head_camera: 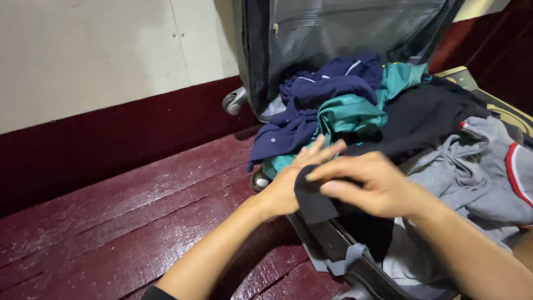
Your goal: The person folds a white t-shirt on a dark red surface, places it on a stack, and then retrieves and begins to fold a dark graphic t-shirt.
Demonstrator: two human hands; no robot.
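Both hands pinch dark cloth point(313, 197) at suitcase point(333, 244) edge. Left hand point(291, 186) at 9 o'clock of cloth, right hand point(369, 183) at 3. Navy top point(311, 105), teal shirt point(347, 114), grey garment point(477, 178) piled at 12–2 o'clock.

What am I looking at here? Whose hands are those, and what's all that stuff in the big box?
The picture comes from a camera worn on a person's head, looking down, so you see that person's own two arms. The left hand and the right hand together pinch a small dark piece of cloth. The big box is an open suitcase lying on a dark red wooden floor, with its lid standing up against the wall. Inside is a heap of clothes: a navy garment, a teal one, a black one and a grey one with a red stripe.
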